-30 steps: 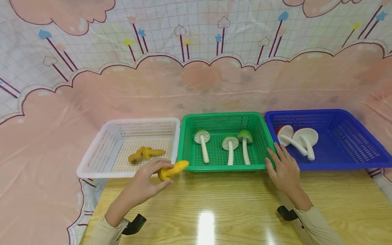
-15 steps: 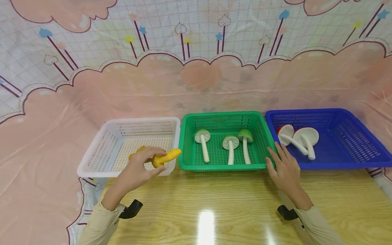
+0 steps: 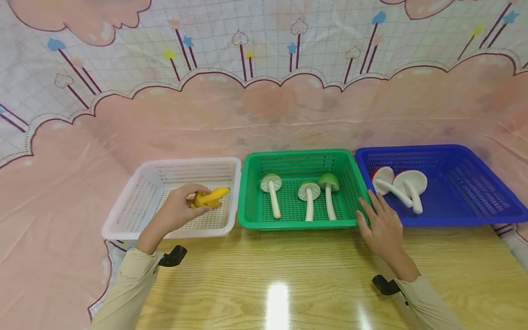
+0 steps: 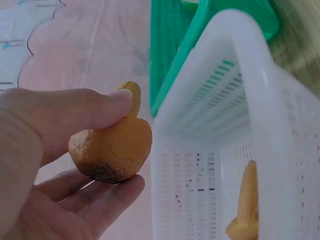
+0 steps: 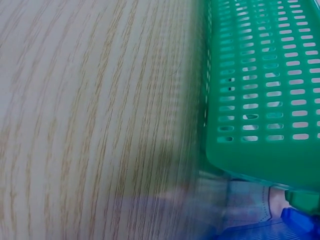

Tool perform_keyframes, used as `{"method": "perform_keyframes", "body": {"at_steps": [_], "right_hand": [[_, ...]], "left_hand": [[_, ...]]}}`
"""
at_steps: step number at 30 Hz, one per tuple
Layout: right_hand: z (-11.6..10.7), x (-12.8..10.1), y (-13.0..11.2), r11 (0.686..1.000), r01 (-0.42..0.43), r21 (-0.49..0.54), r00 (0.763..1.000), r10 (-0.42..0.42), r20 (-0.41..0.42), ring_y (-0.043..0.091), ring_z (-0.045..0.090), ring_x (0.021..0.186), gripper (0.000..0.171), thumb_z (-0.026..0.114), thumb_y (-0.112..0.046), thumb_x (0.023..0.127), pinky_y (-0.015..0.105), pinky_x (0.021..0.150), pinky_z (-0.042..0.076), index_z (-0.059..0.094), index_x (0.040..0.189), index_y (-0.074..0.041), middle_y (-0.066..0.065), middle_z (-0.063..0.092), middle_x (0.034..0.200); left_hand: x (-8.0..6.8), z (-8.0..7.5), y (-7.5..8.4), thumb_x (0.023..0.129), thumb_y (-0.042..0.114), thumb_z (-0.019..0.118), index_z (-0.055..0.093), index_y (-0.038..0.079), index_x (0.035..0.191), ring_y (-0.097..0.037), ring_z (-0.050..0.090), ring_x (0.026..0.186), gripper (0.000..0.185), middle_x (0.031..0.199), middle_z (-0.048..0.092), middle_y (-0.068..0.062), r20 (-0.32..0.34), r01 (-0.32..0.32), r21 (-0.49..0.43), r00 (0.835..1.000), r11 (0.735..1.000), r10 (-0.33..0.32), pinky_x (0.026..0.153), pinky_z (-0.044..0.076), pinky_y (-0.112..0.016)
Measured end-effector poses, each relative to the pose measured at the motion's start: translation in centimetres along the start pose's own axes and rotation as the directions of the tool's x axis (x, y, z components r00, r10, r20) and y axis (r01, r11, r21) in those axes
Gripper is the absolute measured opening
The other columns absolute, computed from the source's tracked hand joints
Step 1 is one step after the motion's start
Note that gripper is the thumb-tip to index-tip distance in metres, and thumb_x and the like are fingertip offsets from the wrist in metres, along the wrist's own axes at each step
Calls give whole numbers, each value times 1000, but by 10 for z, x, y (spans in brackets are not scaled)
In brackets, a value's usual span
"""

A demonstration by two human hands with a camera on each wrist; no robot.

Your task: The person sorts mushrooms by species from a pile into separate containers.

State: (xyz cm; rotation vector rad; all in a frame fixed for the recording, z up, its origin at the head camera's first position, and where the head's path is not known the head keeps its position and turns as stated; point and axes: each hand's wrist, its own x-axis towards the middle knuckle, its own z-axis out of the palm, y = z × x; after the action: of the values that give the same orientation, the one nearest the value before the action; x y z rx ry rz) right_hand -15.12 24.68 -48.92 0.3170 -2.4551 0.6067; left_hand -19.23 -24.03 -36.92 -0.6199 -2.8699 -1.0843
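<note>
On the wooden table [image 3: 288,275], the left hand [image 3: 175,213] pinches a yellow mushroom [image 3: 210,198] between thumb and fingers [image 4: 95,112] above the white basket [image 3: 123,215]; beside it, the right hand [image 3: 381,227] rests spread against the green basket [image 3: 294,223].

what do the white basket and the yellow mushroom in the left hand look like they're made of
White basket: probably moulded plastic, going by its smooth, slightly glossy rim and regular slotted walls.
Yellow mushroom, pinched by the left hand: looks like matte foam or soft plastic, a toy; the surface is dull with a dark scuffed patch. Which one is unclear.
</note>
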Motion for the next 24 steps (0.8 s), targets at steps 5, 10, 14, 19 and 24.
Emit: {"method": "perform_keyframes", "body": {"at_steps": [5,10,14,19,24], "right_hand": [[0,0,1,1000,-6,5,1000,6,0,38,32,135,41,50,-26,94,63,94,35,60,125,1,22,43,141],[0,3,1,1000,0,5,1000,0,3,37,32,135,41,50,-25,95,62,93,36,60,125,0,21,43,142],[1,3,2,1000,-1,5,1000,1,5,37,32,135,41,50,-26,95,63,93,35,60,125,0,22,43,141],[2,2,3,1000,2,3,1000,-2,2,37,32,135,41,50,-26,95,63,94,35,60,125,0,22,43,142],[4,0,5,1000,15,6,1000,-15,-23,39,34,134,40,51,-24,94,62,93,36,61,124,0,22,44,141]], "left_hand": [[15,-5,-13,77,4,78,65,0,111,-33,58,103,37,119,57,-19,55,63,24,996,998,-64,84,54,-40],[27,-9,-28,76,5,77,65,0,109,-35,56,103,36,118,58,-22,111,98,99,988,990,-109,89,49,-48],[29,-9,-39,76,5,77,65,-1,109,-35,55,101,35,113,60,-23,151,131,142,977,981,-152,90,45,-52],[29,-3,-51,76,3,76,66,-1,108,-34,53,99,34,111,59,-23,203,172,178,957,969,-207,88,46,-49],[31,3,-60,77,0,74,66,-2,110,-34,53,100,34,112,58,-22,256,196,197,936,961,-244,86,48,-46]]}}
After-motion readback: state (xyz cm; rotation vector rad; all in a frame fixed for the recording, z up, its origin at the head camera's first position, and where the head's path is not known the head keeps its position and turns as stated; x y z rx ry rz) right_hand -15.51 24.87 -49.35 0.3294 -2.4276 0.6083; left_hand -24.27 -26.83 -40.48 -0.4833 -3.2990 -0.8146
